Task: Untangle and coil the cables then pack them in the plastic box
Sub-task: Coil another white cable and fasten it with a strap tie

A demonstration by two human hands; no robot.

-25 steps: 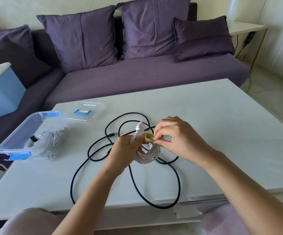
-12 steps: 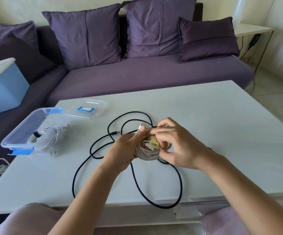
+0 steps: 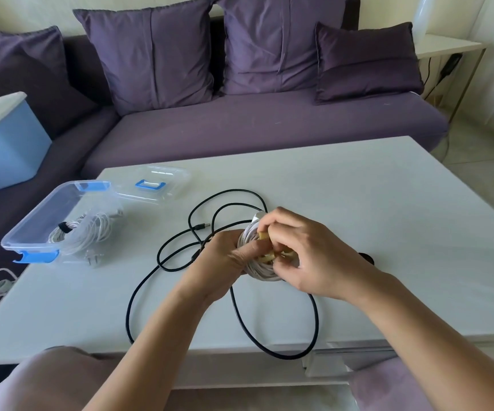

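Note:
Above the middle of the white table [image 3: 388, 218], my left hand [image 3: 222, 262] grips a coiled white cable [image 3: 257, 269] from the left. My right hand [image 3: 308, 253] pinches a yellowish band [image 3: 266, 258] wrapped on that coil. A long black cable [image 3: 234, 307] lies in loose loops on the table under and around both hands, its plug [image 3: 202, 226] pointing right. At the table's left edge stands the clear plastic box [image 3: 37, 232] with blue clips, and inside it lies another coiled white cable [image 3: 85, 232] bound with a black tie.
The box's clear lid [image 3: 157, 185] with a blue handle lies behind the box. A purple sofa [image 3: 254, 126] with cushions runs behind the table. A light blue bin [image 3: 0, 146] sits on the sofa's left part. My knees show under the table's near edge.
My right hand has worked the yellowish band further around the white coil, fingers now lower over it. My left hand keeps its hold. The view shifted slightly.

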